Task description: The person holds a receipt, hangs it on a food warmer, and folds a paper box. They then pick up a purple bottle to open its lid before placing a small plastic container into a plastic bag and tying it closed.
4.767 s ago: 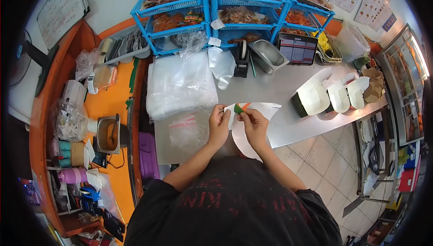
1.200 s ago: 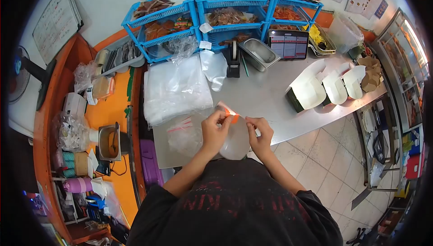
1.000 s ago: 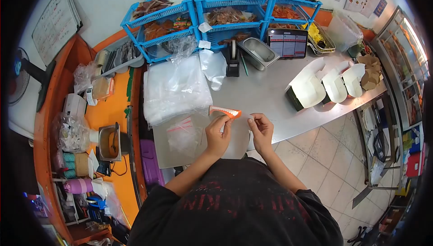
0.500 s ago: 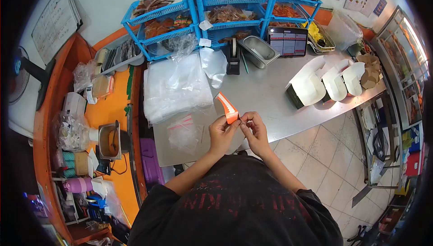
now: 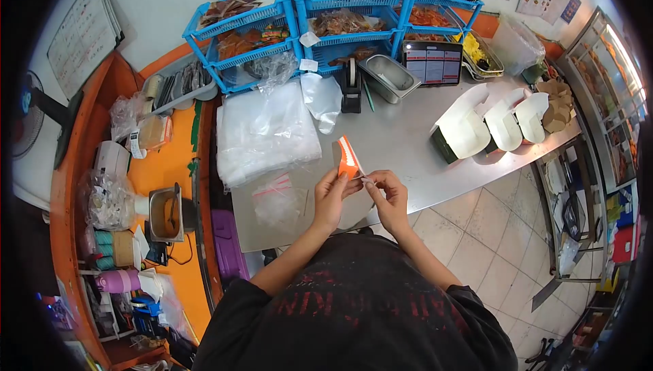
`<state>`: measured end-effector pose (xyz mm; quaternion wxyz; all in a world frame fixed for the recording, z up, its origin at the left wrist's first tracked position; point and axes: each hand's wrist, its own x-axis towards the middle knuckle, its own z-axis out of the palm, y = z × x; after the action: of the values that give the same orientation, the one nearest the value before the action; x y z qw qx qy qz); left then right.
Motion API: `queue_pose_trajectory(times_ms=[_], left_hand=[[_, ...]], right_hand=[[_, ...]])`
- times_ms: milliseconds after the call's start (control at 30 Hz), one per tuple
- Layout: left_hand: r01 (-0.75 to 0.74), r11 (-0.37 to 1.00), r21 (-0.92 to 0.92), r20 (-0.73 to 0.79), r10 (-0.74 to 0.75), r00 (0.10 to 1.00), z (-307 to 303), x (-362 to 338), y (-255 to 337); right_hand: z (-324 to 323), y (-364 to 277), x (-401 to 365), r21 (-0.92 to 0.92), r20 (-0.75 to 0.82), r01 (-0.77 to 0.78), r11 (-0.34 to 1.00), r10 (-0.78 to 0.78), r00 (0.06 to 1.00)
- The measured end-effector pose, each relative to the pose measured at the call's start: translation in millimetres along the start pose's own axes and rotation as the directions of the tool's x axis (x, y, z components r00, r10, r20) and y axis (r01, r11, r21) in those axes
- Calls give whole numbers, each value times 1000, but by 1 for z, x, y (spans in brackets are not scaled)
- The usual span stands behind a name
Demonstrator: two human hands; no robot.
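Note:
Over the front edge of the metal table, my left hand (image 5: 331, 199) is closed on a small orange folded card (image 5: 347, 157) with a row of white marks along it. The card stands up from my fingers, tilted. Close beside it, my right hand (image 5: 390, 201) pinches its thumb and fingertips together near the card's lower right end, where a thin pale edge shows. I cannot make out exactly what those fingertips grip. A small clear zip bag (image 5: 279, 201) with a red strip lies on the table left of my hands.
Behind my hands lies a stack of clear plastic bags (image 5: 265, 136). Farther back are a black tape dispenser (image 5: 352, 89), a metal pan (image 5: 391, 77), a tablet (image 5: 433, 63) and blue tiered baskets (image 5: 350, 31). White-lined open cartons (image 5: 462, 129) stand at right.
The orange card has turned more upright and shows more of its orange side. My left hand has rolled with it, and my right fingertips have shifted slightly right.

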<state>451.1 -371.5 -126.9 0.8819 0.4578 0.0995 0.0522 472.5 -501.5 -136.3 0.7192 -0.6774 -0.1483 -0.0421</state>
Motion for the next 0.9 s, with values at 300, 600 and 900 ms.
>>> queue_pose_trajectory(times_ms=[300,600,900], left_hand=[[-434,682,589,216,385,897,-22,2,-12],[-289,919,267,250,224,942,-21,1,-18],[-221,951,216,305,150,941,-19,8,-18]], right_hand=[[6,3,2,82,-54,-48,995,53,997],[11,14,0,117,-44,-106,987,112,993],[14,13,2,72,-97,-37,997,44,994]])
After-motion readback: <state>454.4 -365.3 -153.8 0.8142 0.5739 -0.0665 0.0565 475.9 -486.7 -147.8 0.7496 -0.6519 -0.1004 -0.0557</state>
